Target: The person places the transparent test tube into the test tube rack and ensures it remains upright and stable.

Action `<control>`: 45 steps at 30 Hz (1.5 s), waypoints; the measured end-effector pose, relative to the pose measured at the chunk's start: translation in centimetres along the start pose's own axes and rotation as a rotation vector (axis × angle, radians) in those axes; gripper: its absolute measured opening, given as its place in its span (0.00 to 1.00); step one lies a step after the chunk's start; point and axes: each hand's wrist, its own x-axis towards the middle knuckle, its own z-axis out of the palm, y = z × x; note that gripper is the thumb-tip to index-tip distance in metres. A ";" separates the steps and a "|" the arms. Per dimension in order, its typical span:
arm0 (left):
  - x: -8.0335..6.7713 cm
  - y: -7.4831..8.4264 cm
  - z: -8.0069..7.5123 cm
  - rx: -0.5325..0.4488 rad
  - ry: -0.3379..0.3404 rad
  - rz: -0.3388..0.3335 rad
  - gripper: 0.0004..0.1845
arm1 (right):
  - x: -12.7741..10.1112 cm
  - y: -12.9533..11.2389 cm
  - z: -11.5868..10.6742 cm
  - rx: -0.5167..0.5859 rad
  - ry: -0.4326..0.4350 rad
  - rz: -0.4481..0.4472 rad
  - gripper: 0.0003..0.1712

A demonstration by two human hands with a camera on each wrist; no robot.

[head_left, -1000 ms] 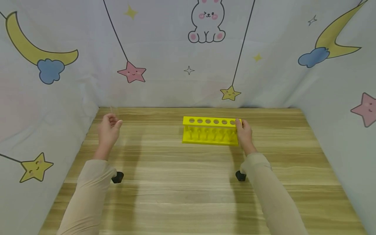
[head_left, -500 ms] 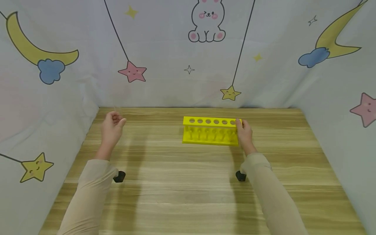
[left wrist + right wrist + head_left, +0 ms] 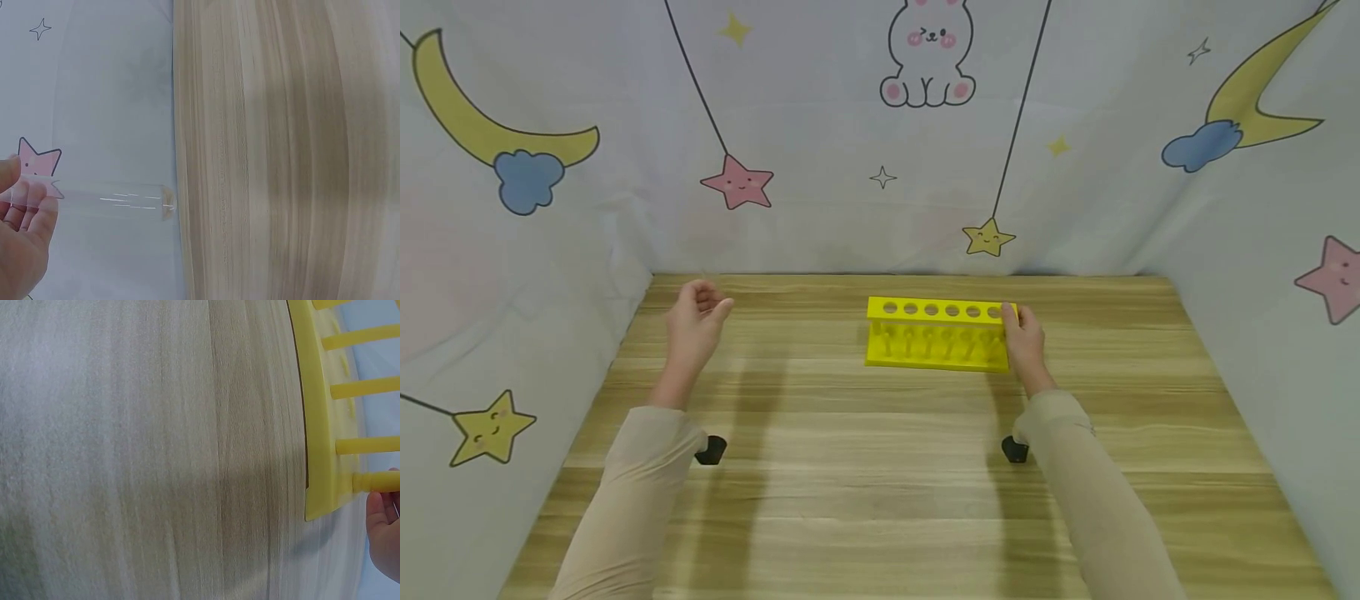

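The clear glass tube [image 3: 119, 200] is up off the table, pinched at one end by the left hand [image 3: 694, 325], over at about 9 o'clock from the rack and well apart from it. In the left wrist view you can see fingertips [image 3: 28, 194] closed round one end while the rest of the tube sticks out free, with its far end over the edge where the table [image 3: 880, 467] meets the printed cloth [image 3: 94, 94]. From the head view the tube itself is too faint to really make out.

The yellow rack [image 3: 937, 333] stands upright toward 12 o'clock on the table. All six holes along its top look empty, nothing in any of them. The right hand [image 3: 1024, 342] is wrapped round the rack's 3 o'clock end, grip curled on it, looks like it's steadying it.

So I'd say it's early: tube is picked up, rack is braced, but the tube isn't in a hole yet and isn't even near the rack
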 end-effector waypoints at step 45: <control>-1.5 4.5 2.8 -0.101 -0.125 0.130 0.16 | 0.1 -0.1 0.1 -0.010 0.016 -0.009 0.32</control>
